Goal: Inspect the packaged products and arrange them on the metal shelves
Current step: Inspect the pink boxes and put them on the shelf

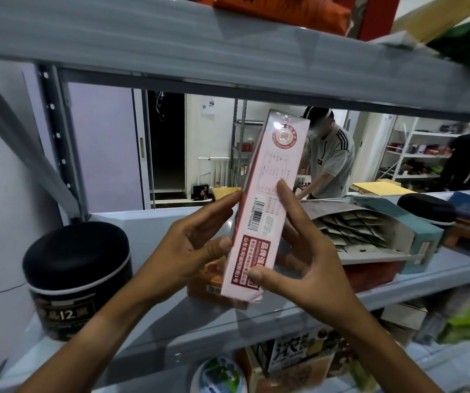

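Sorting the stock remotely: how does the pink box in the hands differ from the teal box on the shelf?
The pink box is sealed in clear wrap; the teal box is open, sachets showing. The pink box is held upright by the left hand and right hand; the teal box lies on the shelf. Both are long cartons.

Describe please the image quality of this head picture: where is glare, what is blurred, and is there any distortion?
Head view: glare sits on the top of the wrapped pink box, held by the left hand and right hand; its barcode stays readable. The lower-right goods are blurred. Wide-angle distortion bends the upper shelf. Lighting is even, shadows soft.
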